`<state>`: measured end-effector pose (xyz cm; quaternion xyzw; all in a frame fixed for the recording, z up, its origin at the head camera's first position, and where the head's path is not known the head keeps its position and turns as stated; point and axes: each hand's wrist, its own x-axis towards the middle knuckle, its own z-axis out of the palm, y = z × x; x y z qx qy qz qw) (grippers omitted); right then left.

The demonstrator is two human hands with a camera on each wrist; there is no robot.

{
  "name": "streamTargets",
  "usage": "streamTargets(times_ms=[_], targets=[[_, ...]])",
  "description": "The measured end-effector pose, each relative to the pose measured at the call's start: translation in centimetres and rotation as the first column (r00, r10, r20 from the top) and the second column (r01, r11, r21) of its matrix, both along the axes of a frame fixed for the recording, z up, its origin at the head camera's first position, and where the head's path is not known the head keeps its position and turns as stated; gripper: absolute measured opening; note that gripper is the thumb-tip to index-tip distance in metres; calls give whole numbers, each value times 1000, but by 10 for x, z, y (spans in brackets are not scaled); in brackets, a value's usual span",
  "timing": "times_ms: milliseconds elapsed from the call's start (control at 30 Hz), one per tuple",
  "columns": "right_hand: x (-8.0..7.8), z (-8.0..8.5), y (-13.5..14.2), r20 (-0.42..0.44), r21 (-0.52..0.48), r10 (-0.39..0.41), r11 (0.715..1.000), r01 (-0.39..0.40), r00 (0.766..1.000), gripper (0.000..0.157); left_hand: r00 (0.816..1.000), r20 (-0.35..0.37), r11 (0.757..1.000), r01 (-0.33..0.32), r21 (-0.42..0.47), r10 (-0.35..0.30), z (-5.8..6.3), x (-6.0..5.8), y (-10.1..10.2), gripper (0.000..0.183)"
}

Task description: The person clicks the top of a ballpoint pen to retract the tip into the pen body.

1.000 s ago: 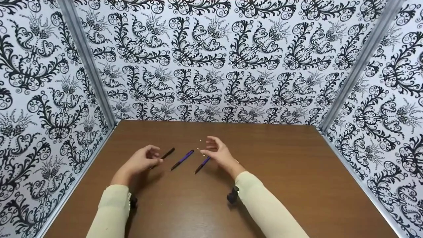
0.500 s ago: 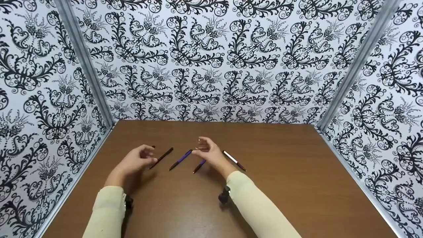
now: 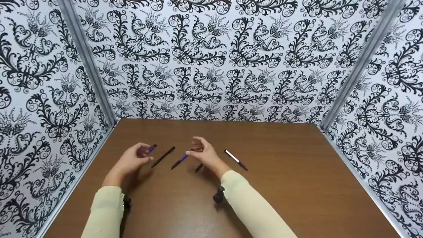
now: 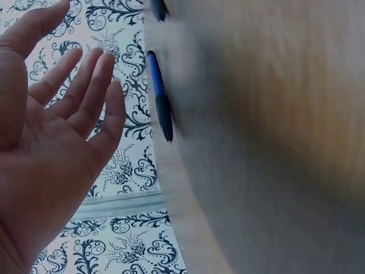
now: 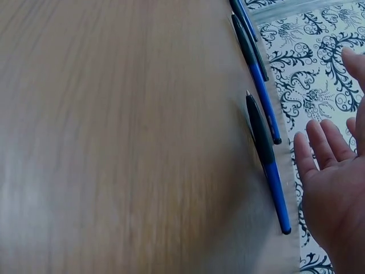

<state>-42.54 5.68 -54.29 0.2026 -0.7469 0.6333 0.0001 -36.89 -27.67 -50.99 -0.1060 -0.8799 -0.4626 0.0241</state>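
Several pens lie in a spread row on the brown table. My left hand (image 3: 132,160) hovers at the row's left end with relaxed fingers, partly covering a blue pen (image 3: 152,148). A slim black pen (image 3: 163,157) lies just right of its thumb. My right hand (image 3: 207,154), fingers loosely spread, is above a blue-and-black pen (image 3: 179,160) and a pen mostly hidden under it, whose dark front end (image 3: 198,167) shows. Right of that wrist rests a white-barrelled pen (image 3: 234,157). Both wrist views show empty palms beside blue pens, the left palm (image 4: 51,148) and right palm (image 5: 336,200).
The brown wooden table (image 3: 281,185) is enclosed by a back wall (image 3: 211,66) and side walls in black-and-white scroll pattern. Grey metal posts (image 3: 87,59) stand at the corners. Small dark wrist cameras, one the right camera (image 3: 218,195), hang under the sleeves.
Both hands have drifted left above the pens. The white pen has come into view behind the right wrist, and the leftmost blue pen beside the left fingers. No pen is picked up.
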Motion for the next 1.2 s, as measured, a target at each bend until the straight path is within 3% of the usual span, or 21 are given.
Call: streamTargets(times_ms=[367,567,767,1200], targets=[[2,0,-14,11,22,2,1000,-2,1000,71,998,-66,998,-23,-53,20,-3,-2,-11,55],[3,-3,-25,-17,-6,27,1000,-27,999,71,994,-85,989,-74,-131,63,-9,-3,-18,54],[7,-5,-38,-33,-6,41,999,-42,999,72,992,-64,969,-116,-216,105,-15,-2,-27,54],[11,0,-53,1,-9,69,998,-69,998,74,995,-39,968,-99,-231,92,-11,-1,-33,50]])
